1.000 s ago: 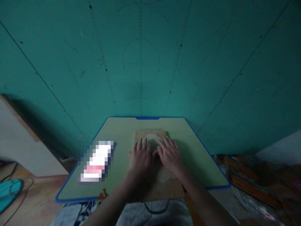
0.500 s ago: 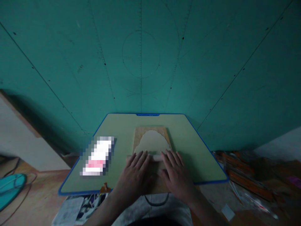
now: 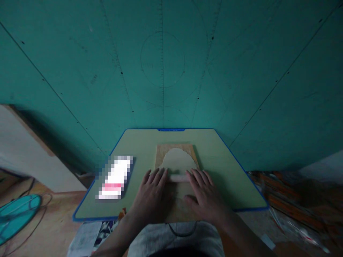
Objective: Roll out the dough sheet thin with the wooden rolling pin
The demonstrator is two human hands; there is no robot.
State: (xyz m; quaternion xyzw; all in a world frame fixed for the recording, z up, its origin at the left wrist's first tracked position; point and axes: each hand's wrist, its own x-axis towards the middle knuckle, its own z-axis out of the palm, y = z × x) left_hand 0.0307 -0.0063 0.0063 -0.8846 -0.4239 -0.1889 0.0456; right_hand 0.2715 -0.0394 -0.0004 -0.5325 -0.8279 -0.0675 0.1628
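Note:
A flat, pale sheet of dough or clay [image 3: 178, 159] lies on a wooden board [image 3: 161, 153]. Across it runs a light rolling pin [image 3: 177, 177], its middle visible between my hands. My left hand [image 3: 152, 191] rests palm down on the pin's left part, fingers stretched forward and side by side. On the right part lies my right hand [image 3: 205, 191], also palm down, fingers extended and its thumb pointing inward. The pin's two ends are hidden under my hands.
The board sits on a pale green table [image 3: 227, 167] with a blue edge, against a green wall [image 3: 171, 71]. A blurred-out flat object [image 3: 115, 177] lies at the table's left. Orange-brown items [image 3: 289, 207] and clear plastic lie on the floor at right.
The whole view has shifted slightly, with table and board a little further right in the picture. Both hands remain on the pin, and the sheet looks much the same.

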